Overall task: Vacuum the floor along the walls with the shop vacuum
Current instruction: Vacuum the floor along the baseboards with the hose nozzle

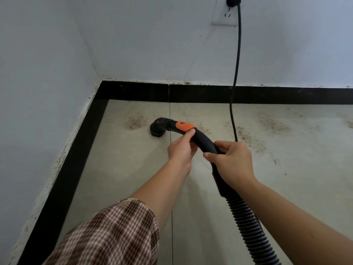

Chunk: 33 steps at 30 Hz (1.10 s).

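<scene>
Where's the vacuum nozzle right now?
Head view, left of centre: the nozzle rests on the floor beside a dust patch, just beyond the left hand.

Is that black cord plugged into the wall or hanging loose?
Plugged in. Its plug sits on the white wall socket, and the cord hangs from it down to the floor.

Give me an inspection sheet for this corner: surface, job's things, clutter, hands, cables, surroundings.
Surface: grey tiled floor, dusty near the walls.
Job's things: black curved vacuum wand with orange slider, nozzle end at the floor near the corner; black ribbed hose behind it.
Clutter: brown grit patches along the far wall.
Hands: left hand pinches the wand by the slider; right hand grips it lower.
Cables: black power cord hangs from the white wall socket to the floor.
Surroundings: white walls, black skirting.
</scene>
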{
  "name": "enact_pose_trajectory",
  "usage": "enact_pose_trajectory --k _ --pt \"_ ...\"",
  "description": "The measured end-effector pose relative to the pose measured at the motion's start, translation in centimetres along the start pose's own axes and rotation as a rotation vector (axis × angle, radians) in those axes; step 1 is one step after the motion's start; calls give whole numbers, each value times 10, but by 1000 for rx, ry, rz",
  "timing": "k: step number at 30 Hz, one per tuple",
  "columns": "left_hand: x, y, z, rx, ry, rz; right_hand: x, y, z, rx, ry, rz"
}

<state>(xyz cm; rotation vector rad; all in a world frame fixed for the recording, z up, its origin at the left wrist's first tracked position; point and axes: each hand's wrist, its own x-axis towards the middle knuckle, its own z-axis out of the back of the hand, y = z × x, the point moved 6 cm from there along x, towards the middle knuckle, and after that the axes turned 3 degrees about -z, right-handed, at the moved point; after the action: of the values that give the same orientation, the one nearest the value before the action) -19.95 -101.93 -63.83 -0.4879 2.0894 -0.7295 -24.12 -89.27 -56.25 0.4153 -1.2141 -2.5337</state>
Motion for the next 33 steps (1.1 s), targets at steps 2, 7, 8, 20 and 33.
enact_pose_trajectory --k 2,7,8,20,33 --pt "-1 3 -5 4 25 4 0 -2 3 -4 -3 -3" --pt "-3 12 -14 13 75 23 -1 -8 13 -6 -15 -12" --pt "-4 13 -16 19 85 29 -1 -10 14 -2 -17 -15" --pt "-13 25 -29 61 134 60 -6 -18 26 -32 -38 -36" --pt "-31 45 -45 104 154 97 -18 -30 54 -34 -81 -76"
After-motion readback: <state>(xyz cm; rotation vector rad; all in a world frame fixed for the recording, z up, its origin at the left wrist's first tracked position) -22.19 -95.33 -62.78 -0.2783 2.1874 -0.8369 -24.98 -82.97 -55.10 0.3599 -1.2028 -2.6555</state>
